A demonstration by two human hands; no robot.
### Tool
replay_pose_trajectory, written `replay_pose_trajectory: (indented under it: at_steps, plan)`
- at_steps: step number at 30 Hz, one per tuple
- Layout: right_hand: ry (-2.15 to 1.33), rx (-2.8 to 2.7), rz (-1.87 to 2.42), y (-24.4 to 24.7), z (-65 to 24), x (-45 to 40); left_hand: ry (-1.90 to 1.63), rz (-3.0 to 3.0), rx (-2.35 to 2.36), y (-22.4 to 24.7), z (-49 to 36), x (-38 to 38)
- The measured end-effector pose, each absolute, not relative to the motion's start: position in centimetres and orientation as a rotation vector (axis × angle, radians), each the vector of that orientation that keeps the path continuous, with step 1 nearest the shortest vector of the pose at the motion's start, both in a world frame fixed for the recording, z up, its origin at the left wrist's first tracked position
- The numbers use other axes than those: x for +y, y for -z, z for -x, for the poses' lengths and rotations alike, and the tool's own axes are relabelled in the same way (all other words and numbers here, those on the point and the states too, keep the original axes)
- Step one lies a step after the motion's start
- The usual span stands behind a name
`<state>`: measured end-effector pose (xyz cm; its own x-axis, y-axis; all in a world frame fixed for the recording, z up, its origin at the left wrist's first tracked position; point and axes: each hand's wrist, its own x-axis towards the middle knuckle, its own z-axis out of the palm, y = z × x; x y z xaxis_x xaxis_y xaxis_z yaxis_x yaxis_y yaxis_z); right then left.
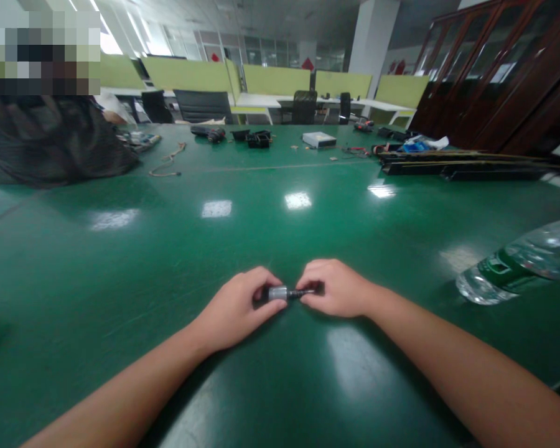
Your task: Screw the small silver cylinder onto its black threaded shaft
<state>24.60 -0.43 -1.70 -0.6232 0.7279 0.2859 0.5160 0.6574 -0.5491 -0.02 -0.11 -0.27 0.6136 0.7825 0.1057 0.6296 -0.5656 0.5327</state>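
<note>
A small grey cylinder (277, 293) with a thin dark ribbed-looking stem (295, 294) lies crosswise between my hands, low over the green table (191, 249). My left hand (240, 305) grips the cylinder between thumb and fingers. On the other side my right hand (333, 289) pinches the stem, whose far end runs in under the curled fingers. Blur and small size keep me from telling what kind of part it is, or whether cylinder and stem are one piece.
To the right a clear water bottle (518, 267) lies on its side. Dark bars (471, 167), a silver box (319, 140), black trays (259, 138) and a cord (168, 162) are spread along the far side. A big dark bag (56, 143) stands at the left.
</note>
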Motion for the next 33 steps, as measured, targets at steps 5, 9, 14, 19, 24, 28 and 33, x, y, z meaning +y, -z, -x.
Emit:
replay_pose_trajectory:
  at_steps: [5, 9, 14, 19, 24, 28, 33]
  plan:
    - [-0.629, -2.355, 1.010, 1.5, -25.0, -0.3, -0.463, -2.394, 1.124, 0.3, 0.0, -0.1]
    - [-0.673, -2.338, 1.020, 1.3, -25.3, -0.3, -0.458, -2.396, 1.125, 0.4, 0.0, -0.1]
    - [-0.694, -2.361, 1.033, 1.1, -25.6, -0.3, -0.444, -2.388, 1.123, 0.2, 0.0, -0.1]
    - [-0.675, -2.394, 1.083, 0.8, -27.0, 0.2, -0.443, -2.387, 1.119, 0.2, 0.0, -0.1]
    - [-0.684, -2.332, 1.179, 1.0, -28.5, 1.0, -0.443, -2.380, 1.137, 0.3, 0.0, -0.1]
    - [-0.742, -2.352, 1.146, 0.9, -28.3, 0.9, -0.445, -2.377, 1.138, 0.3, 0.0, -0.1]
    - [-0.741, -2.391, 1.123, 0.7, -27.2, 0.3, -0.467, -2.379, 1.143, 0.3, 0.0, -0.2]
